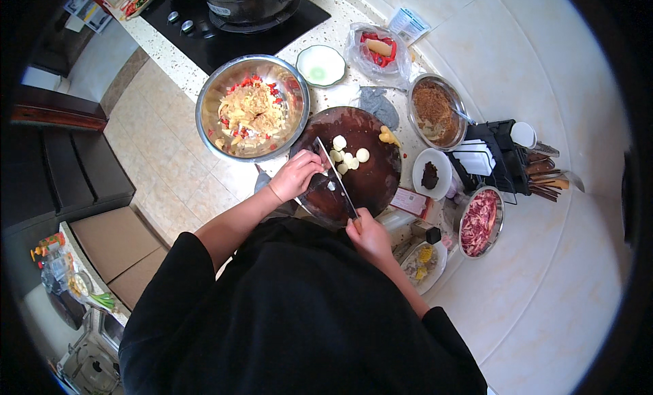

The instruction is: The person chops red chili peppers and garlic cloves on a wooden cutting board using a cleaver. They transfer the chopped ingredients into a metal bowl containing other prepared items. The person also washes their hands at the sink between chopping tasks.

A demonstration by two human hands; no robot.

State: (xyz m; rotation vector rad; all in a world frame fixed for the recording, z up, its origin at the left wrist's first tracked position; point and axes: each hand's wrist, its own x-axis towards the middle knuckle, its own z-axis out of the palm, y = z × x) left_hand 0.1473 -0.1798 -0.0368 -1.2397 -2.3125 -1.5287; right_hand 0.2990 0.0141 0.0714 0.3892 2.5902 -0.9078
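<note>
My right hand [368,235] is closed round the handle of a kitchen knife [336,178], whose blade stands on edge across the left part of a round dark wooden chopping board [375,183]. Close against the blade's left side, the bent fingers of my left hand [298,174] press on the board; a pale piece seems to be under the fingertips, mostly hidden. Several pale round slices [352,161] lie just right of the blade. A knob of ginger [388,136] rests at the board's upper right edge.
A steel bowl [303,112] of chopped food stands upper left of the board, beside a small white dish [321,65]. Rightward are a bowl of brown crumbly food [436,112], a white bowl [445,178], a bowl of sliced red meat [479,221] and a utensil rack [502,155]. A pot [250,4] sits on the black hob.
</note>
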